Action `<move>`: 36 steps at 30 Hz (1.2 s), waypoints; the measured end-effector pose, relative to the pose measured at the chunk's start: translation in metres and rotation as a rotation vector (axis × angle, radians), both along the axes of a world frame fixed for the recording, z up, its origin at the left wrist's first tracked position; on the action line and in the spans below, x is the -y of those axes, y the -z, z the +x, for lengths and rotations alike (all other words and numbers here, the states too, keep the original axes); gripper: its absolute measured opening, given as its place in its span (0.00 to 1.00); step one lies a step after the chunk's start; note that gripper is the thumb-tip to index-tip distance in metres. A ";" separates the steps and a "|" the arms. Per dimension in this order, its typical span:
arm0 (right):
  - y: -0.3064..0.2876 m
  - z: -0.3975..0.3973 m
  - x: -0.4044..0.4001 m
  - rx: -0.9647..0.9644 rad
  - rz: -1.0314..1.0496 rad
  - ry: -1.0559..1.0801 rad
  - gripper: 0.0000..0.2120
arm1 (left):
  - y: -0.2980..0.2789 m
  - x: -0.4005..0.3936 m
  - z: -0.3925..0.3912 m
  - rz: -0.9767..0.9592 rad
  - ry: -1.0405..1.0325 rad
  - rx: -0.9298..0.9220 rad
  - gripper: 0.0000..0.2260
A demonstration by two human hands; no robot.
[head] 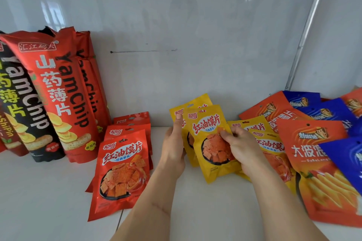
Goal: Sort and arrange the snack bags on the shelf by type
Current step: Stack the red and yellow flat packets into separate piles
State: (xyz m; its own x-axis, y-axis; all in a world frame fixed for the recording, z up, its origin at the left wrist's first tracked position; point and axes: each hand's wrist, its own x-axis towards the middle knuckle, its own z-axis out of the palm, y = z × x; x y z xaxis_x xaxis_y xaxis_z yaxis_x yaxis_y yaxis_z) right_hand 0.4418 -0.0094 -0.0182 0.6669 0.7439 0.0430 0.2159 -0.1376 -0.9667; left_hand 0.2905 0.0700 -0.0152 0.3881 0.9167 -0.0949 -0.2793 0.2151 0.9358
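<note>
Two yellow snack bags stand upright at the shelf's middle. My right hand (240, 147) pinches the front yellow bag (210, 129) at its right side. My left hand (174, 143) grips the rear yellow bag (193, 101) from the left, thumb on its top corner. More yellow bags (269, 143) lie behind my right hand. To the left, a row of red bags of the same snack (122, 170) stands leaning back.
Tall red yam chip bags (58, 94) and a black one (25, 107) lean against the back wall at left. Orange fries bags (321, 172) and blue bags (329, 113) lie piled at right. The white shelf (49, 191) runs to a metal corner strip (301, 45).
</note>
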 end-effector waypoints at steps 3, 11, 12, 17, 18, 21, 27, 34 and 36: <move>-0.002 -0.002 0.001 0.089 -0.003 0.034 0.11 | -0.003 0.002 -0.002 0.011 0.080 0.118 0.29; -0.007 -0.011 0.007 0.173 0.014 0.102 0.12 | -0.002 0.005 0.004 0.025 0.153 0.121 0.13; -0.007 -0.013 0.010 0.184 0.008 0.102 0.13 | -0.001 0.005 0.005 0.030 0.129 0.103 0.12; -0.005 -0.004 0.049 0.369 -0.123 0.306 0.21 | 0.004 0.000 0.006 0.132 -0.042 -0.057 0.07; -0.003 0.001 0.059 0.415 -0.142 0.389 0.21 | 0.005 -0.002 0.005 0.167 -0.075 -0.093 0.06; 0.004 0.008 0.082 0.491 -0.316 0.517 0.22 | 0.005 -0.004 0.004 0.234 -0.154 -0.162 0.04; 0.011 0.003 0.084 0.535 -0.614 0.478 0.31 | 0.006 -0.007 0.003 0.321 -0.240 -0.204 0.05; 0.011 0.005 0.078 0.416 -0.635 0.519 0.52 | 0.011 -0.012 0.000 0.271 -0.271 -0.161 0.06; 0.011 0.003 0.079 0.411 -0.595 0.531 0.55 | 0.012 -0.014 0.000 0.252 -0.278 -0.156 0.06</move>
State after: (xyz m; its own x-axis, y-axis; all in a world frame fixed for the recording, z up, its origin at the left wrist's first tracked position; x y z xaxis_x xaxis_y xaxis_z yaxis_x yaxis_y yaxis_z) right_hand 0.4449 -0.0883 -0.0288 0.9466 0.3168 0.0600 0.2940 -0.7716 -0.5641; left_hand 0.2903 0.0839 -0.0272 0.1204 0.9869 0.1076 -0.1450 -0.0898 0.9854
